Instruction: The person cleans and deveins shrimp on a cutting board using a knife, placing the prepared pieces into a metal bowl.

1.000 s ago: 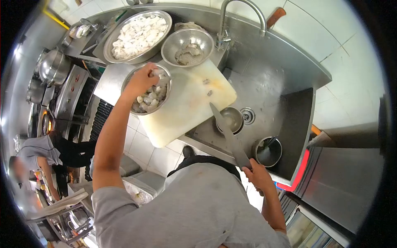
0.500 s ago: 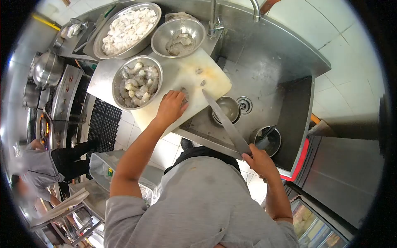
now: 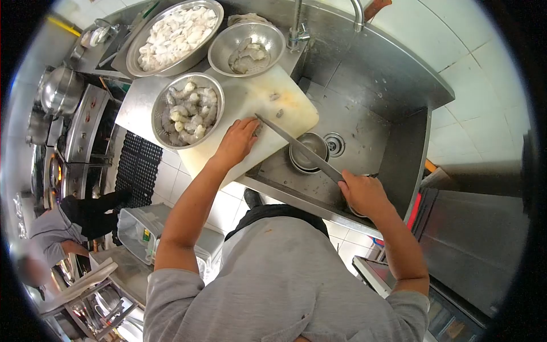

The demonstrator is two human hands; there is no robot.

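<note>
My right hand [image 3: 364, 195] is closed round the handle of a long knife [image 3: 310, 155], whose blade reaches up and left over the sink edge. Its tip lies by the fingers of my left hand [image 3: 236, 141]. Those fingers press a small shrimp [image 3: 258, 129], mostly hidden, against the white cutting board [image 3: 242, 105]. Small dark scraps [image 3: 274, 97] lie on the board. Left of my left hand, a perforated bowl [image 3: 155, 117] holds several peeled shrimp [image 3: 191, 111]. A second perforated bowl [image 3: 278, 43] behind the board holds a few shrimp.
At the back left stands a large bowl [image 3: 132, 54] of white pieces. Small metal bowls [image 3: 310, 145] sit in the sink [image 3: 359, 125] near the drain [image 3: 335, 145]. A faucet [image 3: 358, 17] rises behind it. Another person [image 3: 57, 231] is at the far left by the stove.
My right hand has moved up and right, and the knife tip has shifted left, close to my left hand. My left hand still presses the shrimp. The other person has shifted slightly.
</note>
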